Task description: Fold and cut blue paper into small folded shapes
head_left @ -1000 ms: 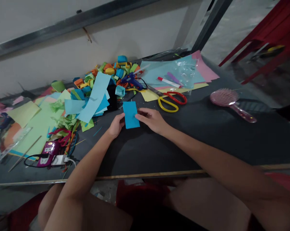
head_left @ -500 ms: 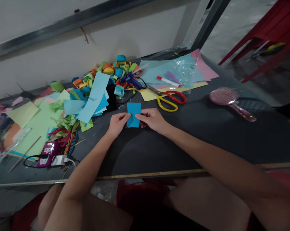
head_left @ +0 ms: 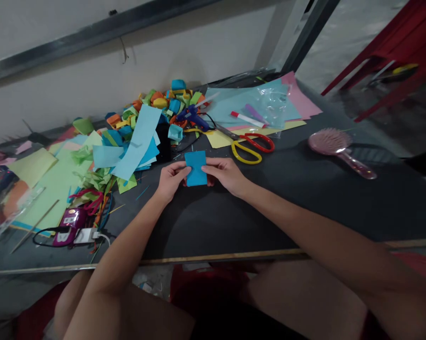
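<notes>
A small blue paper rectangle (head_left: 196, 169) is held upright between my two hands, just above the dark table. My left hand (head_left: 171, 178) pinches its left edge, thumb on the front face and fingers behind. On the opposite edge, my right hand (head_left: 227, 174) grips it the same way. The fingertips behind the paper are partly hidden. Beyond the hands lie scissors (head_left: 250, 146) with one red and one yellow handle. A light blue paper strip (head_left: 139, 141) rests on other sheets to the left, near a small light blue folded paper piece (head_left: 175, 132).
A heap of folded coloured paper pieces (head_left: 159, 102) lies along the wall with a blue glue gun (head_left: 193, 116). Coloured sheets (head_left: 230, 106), a red-capped marker (head_left: 248, 119) and a pink hairbrush (head_left: 335, 144) are rightward. A purple device (head_left: 70, 225) with cables sits front left.
The blue paper has tilted slightly, its top edge shifting a little left. My right thumb has moved up and toward the paper's right edge. Both hands keep their hold.
</notes>
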`<act>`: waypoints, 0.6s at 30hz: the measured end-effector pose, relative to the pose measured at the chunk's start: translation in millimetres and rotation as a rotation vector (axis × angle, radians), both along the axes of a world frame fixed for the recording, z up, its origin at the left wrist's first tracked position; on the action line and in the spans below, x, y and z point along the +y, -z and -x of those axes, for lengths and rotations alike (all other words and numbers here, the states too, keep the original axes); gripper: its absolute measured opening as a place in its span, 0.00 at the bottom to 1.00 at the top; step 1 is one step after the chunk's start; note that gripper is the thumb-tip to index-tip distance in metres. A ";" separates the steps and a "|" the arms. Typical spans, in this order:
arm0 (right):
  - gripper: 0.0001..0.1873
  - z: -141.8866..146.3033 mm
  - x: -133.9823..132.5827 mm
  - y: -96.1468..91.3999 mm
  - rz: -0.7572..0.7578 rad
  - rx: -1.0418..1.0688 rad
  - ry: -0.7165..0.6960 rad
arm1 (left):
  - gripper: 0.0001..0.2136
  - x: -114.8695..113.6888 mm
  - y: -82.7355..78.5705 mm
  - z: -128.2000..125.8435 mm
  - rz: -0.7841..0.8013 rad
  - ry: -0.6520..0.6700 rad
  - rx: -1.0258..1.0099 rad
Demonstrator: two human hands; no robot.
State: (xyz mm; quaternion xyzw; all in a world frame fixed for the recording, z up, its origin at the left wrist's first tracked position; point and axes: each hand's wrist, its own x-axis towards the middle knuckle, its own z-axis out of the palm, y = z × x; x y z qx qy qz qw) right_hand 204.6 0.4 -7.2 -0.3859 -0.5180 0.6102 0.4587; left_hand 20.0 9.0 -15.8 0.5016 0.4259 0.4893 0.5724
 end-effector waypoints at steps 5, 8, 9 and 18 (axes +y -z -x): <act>0.18 -0.4 1.1 3.1 0.035 0.051 0.018 | 0.15 0.5 -0.2 0.0 -0.033 0.044 -0.023; 0.18 -2.2 2.3 5.5 0.063 0.078 -0.012 | 0.16 -0.8 -2.4 1.8 -0.020 0.095 -0.022; 0.18 -3.0 2.8 6.1 0.070 0.080 -0.029 | 0.16 -1.5 -3.4 2.6 -0.014 0.115 -0.020; 0.21 -17.2 0.4 -13.9 -0.213 -0.339 0.070 | 0.17 0.8 -3.9 4.6 0.006 0.184 0.058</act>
